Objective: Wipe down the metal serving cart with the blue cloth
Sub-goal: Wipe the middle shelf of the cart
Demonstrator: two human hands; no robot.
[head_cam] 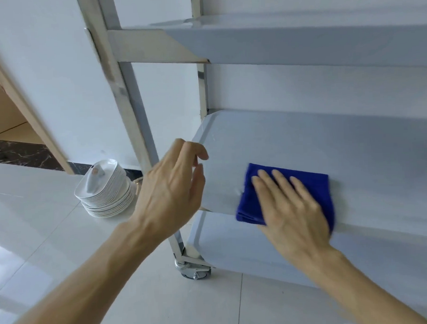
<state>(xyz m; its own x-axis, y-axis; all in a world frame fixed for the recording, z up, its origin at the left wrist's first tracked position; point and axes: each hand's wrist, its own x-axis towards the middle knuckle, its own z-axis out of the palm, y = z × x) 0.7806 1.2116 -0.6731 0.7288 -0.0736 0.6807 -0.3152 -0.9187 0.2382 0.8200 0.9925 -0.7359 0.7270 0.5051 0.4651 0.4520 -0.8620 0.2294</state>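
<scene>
The metal serving cart (129, 97) fills the right side, with three pale grey shelves between steel uprights. A folded blue cloth (304, 182) lies on the middle shelf (329, 144) near its front left corner. My right hand (290, 207) presses flat on the cloth, fingers spread and pointing up-left. My left hand (172, 188) hovers just left of the middle shelf's corner, fingers loosely curled and apart, holding nothing. Whether it touches the shelf edge is unclear.
A stack of white plates (106, 191) stands on the tiled floor left of the cart, beside the white wall. A caster wheel (195, 270) sits under the cart's front left leg. A wooden door frame (21, 96) runs down at far left.
</scene>
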